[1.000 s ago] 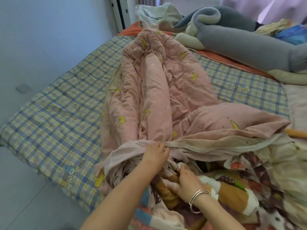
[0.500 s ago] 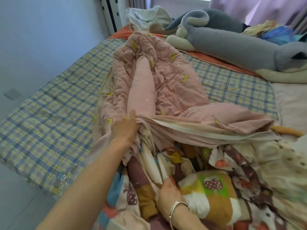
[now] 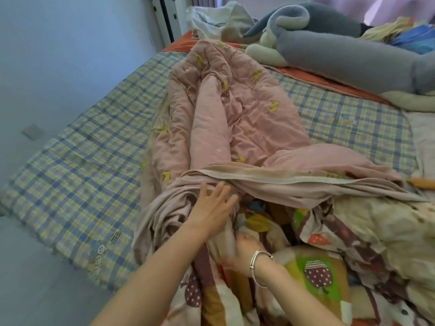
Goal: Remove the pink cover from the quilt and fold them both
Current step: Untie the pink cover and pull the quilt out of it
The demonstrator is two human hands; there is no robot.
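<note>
Pink cover [image 3: 235,118] lying stretched along plaid bed [image 3: 82,161], its open edge bunching near person. Left hand [image 3: 211,208] resting on bunched edge, fingers spreading straight, pinching nothing. Right hand [image 3: 242,252], silver bangle [image 3: 259,264] circling wrist, lying on patterned quilt [image 3: 317,274] just below; blur hiding fingers, grip impossible to tell. Quilt showing out of cover opening, spilling rightward. Grey bolster [image 3: 341,57] lying beyond.

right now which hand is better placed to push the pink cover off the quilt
Left. The left hand lies open on the bunched edge of the pink cover, ready to grab it. The right hand sits lower on the patterned quilt, blurred, probably better suited to pinning that down.
</note>
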